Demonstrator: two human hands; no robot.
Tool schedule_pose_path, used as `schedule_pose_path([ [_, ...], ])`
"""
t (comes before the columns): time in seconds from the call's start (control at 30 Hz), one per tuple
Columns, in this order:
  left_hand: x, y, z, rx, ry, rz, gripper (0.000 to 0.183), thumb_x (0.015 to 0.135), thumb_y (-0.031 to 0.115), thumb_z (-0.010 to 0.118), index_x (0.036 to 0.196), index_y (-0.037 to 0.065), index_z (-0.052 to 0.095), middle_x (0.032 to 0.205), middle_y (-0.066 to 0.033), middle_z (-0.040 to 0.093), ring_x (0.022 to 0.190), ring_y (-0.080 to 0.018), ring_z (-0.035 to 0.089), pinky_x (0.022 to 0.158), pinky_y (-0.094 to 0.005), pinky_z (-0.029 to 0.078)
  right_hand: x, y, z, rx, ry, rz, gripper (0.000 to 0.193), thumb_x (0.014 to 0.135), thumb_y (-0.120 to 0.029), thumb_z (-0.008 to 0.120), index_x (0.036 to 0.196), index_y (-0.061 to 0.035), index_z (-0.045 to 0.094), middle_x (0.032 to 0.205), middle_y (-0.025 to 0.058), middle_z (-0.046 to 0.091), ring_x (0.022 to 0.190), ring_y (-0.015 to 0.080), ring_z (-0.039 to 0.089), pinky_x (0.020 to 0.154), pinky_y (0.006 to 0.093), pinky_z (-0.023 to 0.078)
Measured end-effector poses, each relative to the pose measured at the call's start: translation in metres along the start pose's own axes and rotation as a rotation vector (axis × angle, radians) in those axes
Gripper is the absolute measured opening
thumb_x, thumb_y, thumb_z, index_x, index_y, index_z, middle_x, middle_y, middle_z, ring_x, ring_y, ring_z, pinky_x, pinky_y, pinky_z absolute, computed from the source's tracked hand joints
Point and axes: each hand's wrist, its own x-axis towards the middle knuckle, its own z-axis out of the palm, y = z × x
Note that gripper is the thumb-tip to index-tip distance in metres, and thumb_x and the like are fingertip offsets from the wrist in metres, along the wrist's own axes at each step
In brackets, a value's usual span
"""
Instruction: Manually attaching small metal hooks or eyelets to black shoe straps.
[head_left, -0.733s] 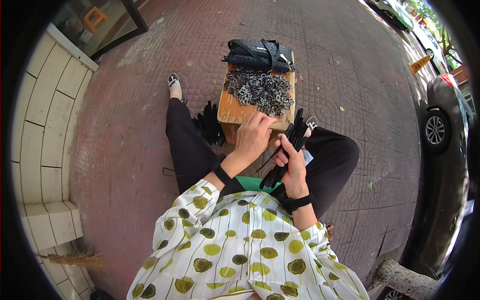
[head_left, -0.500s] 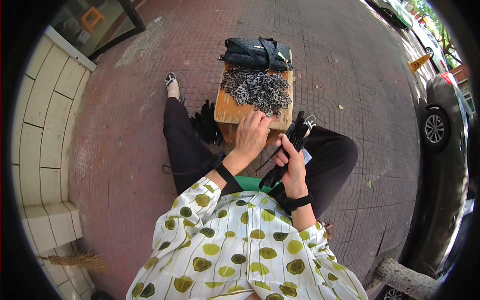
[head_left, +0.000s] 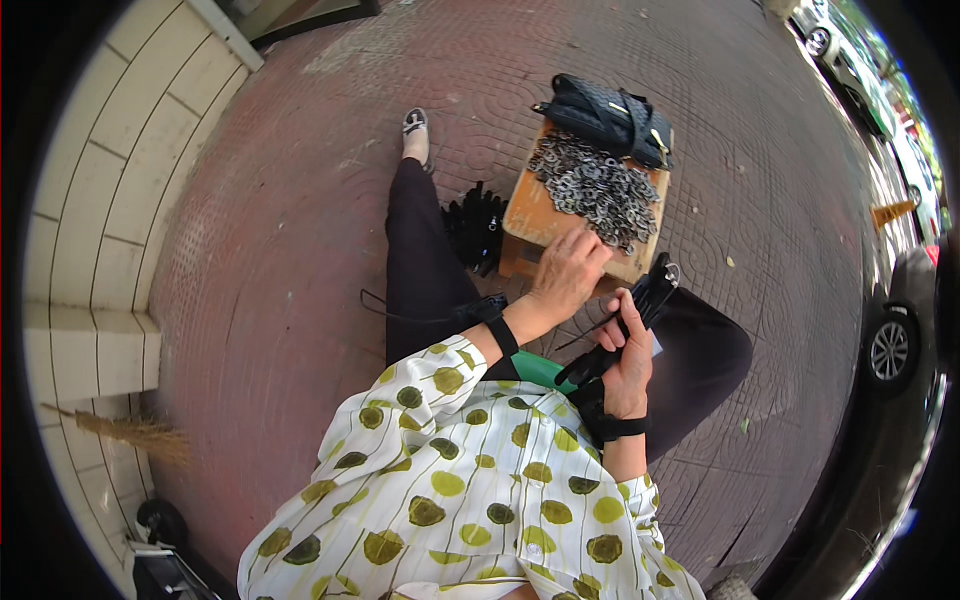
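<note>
My left hand (head_left: 572,272) lies over the near edge of a wooden box-like stool (head_left: 533,218), its fingers bent and drawn together. Whatever its fingertips pinch is hidden. Just beyond them spreads a heap of small metal rings or buckles (head_left: 600,188), silver and dark. My right hand (head_left: 628,345) is closed round a bundle of black straps (head_left: 650,292), held upright at a slant to the right of the stool. The lower ends of the bundle hang below the hand, and a thin black strand sticks out to the left.
A black handbag (head_left: 605,118) rests on the stool's far end. Beside the stool's left side sits a pile of black straps (head_left: 474,225). Something green (head_left: 540,370) shows between my legs. A tiled wall (head_left: 90,210) and broom (head_left: 135,435) stand left; a parked car (head_left: 880,400) stands right.
The view has turned, so the stool, heap and bag sit further right in the picture. Both hands keep nearly the same pose, the left at the stool's edge, the right round the straps.
</note>
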Motion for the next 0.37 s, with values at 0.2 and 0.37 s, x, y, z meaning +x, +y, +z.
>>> schedule_pose_path([
  [0.2,-0.006,-0.010,-0.006,-0.010,0.034,0.009,0.015,0.073,0.007,0.057,0.088,0.006,0.057,0.089,-0.0075,0.052,0.089,-0.0266,0.052,0.075,-0.0366,0.046,0.003,0.006,0.002,-0.046,-0.023,0.021,0.019,0.090,-0.013,0.059,0.105,-0.0014,0.057,0.082,0.0014,0.058,0.047,0.0021,0.033,0.040,0.0166,0.029],
  [0.37,-0.007,-0.012,-0.010,0.034,0.064,0.105,0.010,0.078,0.011,0.053,0.087,0.009,0.054,0.091,-0.0083,0.053,0.095,-0.0246,0.054,0.084,-0.0346,0.045,0.009,0.009,-0.007,0.032,-0.079,0.083,0.028,0.090,-0.014,0.059,0.114,0.0000,0.053,0.085,0.0007,0.059,0.046,0.0008,0.038,0.038,0.0147,0.030],
])
